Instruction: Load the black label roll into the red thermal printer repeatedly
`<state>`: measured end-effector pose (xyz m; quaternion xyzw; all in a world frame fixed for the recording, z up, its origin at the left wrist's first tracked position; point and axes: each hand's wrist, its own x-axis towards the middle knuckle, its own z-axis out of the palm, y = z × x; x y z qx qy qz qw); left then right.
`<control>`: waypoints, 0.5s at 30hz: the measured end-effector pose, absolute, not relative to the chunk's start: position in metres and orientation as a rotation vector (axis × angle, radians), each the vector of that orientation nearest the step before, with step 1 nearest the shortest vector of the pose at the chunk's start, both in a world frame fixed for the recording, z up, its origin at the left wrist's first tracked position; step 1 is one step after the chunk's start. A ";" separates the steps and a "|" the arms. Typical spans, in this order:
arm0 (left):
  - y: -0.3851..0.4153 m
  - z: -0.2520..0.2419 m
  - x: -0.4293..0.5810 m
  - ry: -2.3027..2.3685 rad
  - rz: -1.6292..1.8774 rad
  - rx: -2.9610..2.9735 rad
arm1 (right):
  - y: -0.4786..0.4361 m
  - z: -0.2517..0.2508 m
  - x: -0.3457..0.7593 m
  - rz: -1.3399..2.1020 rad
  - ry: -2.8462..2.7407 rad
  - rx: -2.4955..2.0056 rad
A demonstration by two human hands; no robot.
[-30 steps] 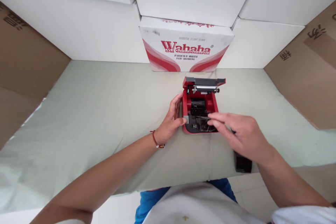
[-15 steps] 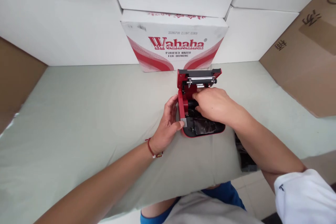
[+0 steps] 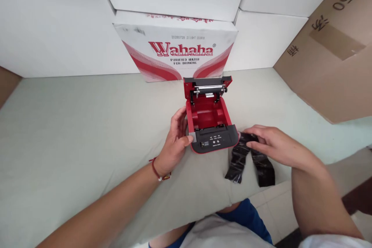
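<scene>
A red and black printer-like device sits on the cloth-covered table with its lid raised. Its red inner compartment is bare. My left hand grips the device's left side, thumb on the grey tab at the front left corner and fingers along the outer wall. To the right of the device, my right hand holds a shiny black strip between thumb and fingers. Two lengths of black material hang or lie below that hand, one further right; whether they are one piece I cannot tell.
A white and red Wahaha carton stands right behind the raised lid. White boxes line the back. A large brown cardboard box is at the right, and another brown edge shows at the left.
My right hand has come out of the device and moved right with the black strip. The compartment and front panel are now uncovered. The view has shifted slightly right.
</scene>
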<state>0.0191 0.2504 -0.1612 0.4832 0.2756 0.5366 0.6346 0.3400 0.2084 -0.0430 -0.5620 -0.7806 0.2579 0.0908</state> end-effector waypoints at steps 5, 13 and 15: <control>0.250 -0.158 0.018 0.639 1.200 1.122 | 0.199 -0.069 0.369 0.340 -2.124 -1.939; 0.250 -0.158 0.018 0.644 1.203 1.132 | 0.193 -0.087 0.392 0.434 -2.385 -1.745; 0.250 -0.158 0.018 0.642 1.206 1.140 | 0.193 -0.071 0.396 0.450 -2.401 -1.723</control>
